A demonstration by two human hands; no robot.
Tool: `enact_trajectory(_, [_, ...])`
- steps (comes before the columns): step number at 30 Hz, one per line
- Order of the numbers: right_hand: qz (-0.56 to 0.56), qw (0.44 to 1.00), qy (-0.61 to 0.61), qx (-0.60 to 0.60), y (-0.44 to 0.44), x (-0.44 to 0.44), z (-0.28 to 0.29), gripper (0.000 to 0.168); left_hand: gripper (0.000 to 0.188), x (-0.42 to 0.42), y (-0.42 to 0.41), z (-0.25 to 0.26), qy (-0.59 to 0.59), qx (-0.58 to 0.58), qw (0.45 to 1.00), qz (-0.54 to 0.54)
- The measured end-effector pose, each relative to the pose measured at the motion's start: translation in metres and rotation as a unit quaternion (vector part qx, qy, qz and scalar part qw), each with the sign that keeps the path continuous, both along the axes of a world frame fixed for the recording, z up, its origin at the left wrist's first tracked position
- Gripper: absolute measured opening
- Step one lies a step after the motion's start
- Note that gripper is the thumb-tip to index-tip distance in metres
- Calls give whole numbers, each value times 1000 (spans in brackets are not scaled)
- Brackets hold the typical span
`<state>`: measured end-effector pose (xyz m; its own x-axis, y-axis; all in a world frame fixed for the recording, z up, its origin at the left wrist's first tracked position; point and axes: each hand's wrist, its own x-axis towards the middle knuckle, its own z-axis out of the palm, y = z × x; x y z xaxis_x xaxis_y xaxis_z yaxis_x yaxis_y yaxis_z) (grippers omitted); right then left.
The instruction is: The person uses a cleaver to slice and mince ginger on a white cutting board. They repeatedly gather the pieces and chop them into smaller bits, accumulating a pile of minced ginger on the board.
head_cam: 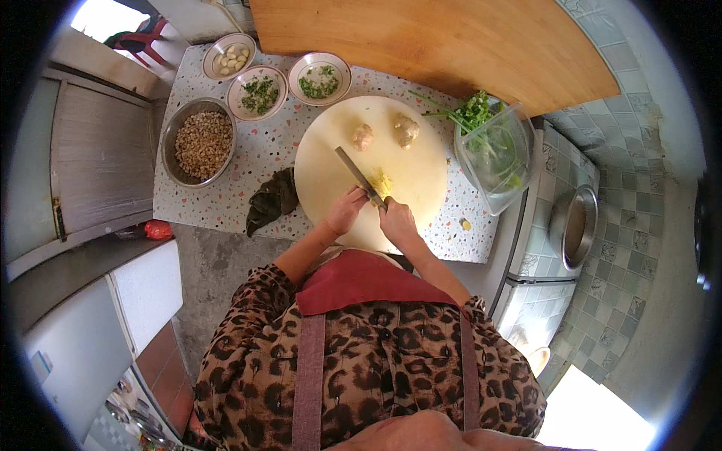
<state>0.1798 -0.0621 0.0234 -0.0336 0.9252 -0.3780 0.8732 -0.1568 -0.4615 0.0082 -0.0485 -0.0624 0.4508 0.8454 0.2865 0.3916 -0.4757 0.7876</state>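
Observation:
My right hand grips the handle of a kitchen knife, whose blade points away to the upper left over a round, pale cutting board. Close against the blade's left side are the bent fingers of my left hand; whatever lies under them is hidden. A small heap of cut yellow ginger sits on the board just right of the blade. Farther back on the board rest two knobs of ginger, a smaller peeled-looking one and a larger one.
Left on the speckled table are a steel bowl of chopped brown pieces, a bowl of garlic cloves, bowls of chopped greens and a dark cloth. A clear plastic container and leafy greens stand right.

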Motion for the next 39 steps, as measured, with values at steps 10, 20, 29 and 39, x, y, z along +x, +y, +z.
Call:
enact_trajectory(10, [-12,1000,0,-20,-1,-1,-3,25,24,-9,-1,-5,-56,26,998,28])
enact_trajectory(20, [-12,1000,12,-23,-2,-1,0,26,24,-27,7,17,1,-16,999,45])
enact_trajectory(29, [-19,1000,11,-20,-1,2,-5,27,27,-28,21,18,82,23,996,-37])
enact_trajectory(39, [-25,999,4,-23,-1,3,-8,26,16,-31,23,26,77,-54,995,-40])
